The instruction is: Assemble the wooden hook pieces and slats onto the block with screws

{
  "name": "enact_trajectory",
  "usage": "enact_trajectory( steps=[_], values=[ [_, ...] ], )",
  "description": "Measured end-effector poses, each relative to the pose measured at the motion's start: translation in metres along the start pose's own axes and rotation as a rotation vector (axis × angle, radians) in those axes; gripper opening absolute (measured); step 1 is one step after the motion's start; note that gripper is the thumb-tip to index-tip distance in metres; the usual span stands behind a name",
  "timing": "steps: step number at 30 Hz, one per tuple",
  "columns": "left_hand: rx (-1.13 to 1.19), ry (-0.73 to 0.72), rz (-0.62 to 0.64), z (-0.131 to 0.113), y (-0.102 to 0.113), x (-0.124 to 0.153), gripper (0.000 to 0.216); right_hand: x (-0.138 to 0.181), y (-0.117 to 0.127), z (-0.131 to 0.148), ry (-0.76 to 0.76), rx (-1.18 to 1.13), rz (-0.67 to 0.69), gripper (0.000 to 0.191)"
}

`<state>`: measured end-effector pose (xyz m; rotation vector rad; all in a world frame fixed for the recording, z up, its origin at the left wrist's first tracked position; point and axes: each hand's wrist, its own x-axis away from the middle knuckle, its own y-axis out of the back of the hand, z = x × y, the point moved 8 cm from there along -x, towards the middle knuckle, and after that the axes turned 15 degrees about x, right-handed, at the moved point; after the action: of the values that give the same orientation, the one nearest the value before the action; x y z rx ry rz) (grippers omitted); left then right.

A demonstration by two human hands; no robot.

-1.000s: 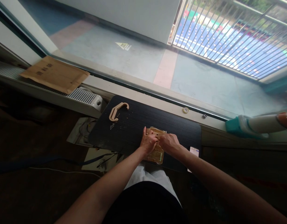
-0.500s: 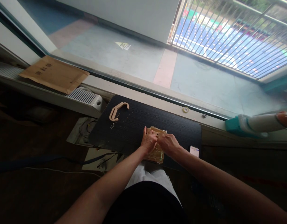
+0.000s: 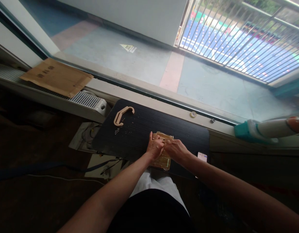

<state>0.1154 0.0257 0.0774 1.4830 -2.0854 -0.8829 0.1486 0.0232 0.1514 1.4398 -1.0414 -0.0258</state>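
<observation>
My left hand [image 3: 155,147] is closed round a small pale wooden piece [image 3: 162,140] with dark spots on it, pressing it against a tan, tape-covered block [image 3: 164,160]. Beside it, touching the same area, my right hand [image 3: 174,148] is curled into a closed grip; whatever its fingers hold is hidden. The block lies at the near edge of a black table [image 3: 144,121]. Toward the table's far left lies a curved wooden piece with hooked ends [image 3: 118,117], with several thin nails or screws [image 3: 117,130] and small crumbs near it.
A phone [image 3: 202,157] lies at the table's right edge. On the sill are a roll of tape [image 3: 193,114] and a small grey object [image 3: 212,120]. A brown envelope [image 3: 57,77] rests on the radiator [image 3: 87,100] at left; a teal-based object [image 3: 246,131] stands at right.
Both hands stay at the same place on the block, with only a slight shift of the right hand. The other things lie as before.
</observation>
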Motion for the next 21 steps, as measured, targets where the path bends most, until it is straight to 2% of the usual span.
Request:
enact_trajectory(
  steps=[3,9,11,14,17,19,21],
  values=[
    [0.011,-0.008,-0.005,-0.001,0.000,0.000,0.018,-0.006,-0.005,0.002,-0.033,-0.029,0.024,0.026],
    [-0.003,0.002,0.000,0.000,-0.001,0.000,0.016,-0.003,-0.025,-0.030,-0.334,-0.197,0.152,0.031],
    [-0.002,0.009,0.006,0.001,-0.001,0.000,0.015,0.000,-0.024,-0.034,-0.313,-0.183,0.149,0.030],
    [-0.017,0.011,0.011,0.001,-0.001,0.001,0.015,0.002,-0.012,-0.023,-0.137,-0.116,0.039,0.024],
    [-0.030,-0.001,0.004,0.001,-0.002,0.000,0.014,0.003,-0.004,-0.008,-0.001,-0.045,-0.028,0.027],
    [-0.031,-0.007,0.000,0.001,-0.002,0.000,0.014,0.001,-0.006,-0.003,0.006,-0.042,-0.013,0.027],
    [-0.034,-0.006,0.003,0.001,-0.002,0.000,0.014,-0.001,-0.012,-0.006,-0.061,-0.085,0.023,0.027]
  ],
)
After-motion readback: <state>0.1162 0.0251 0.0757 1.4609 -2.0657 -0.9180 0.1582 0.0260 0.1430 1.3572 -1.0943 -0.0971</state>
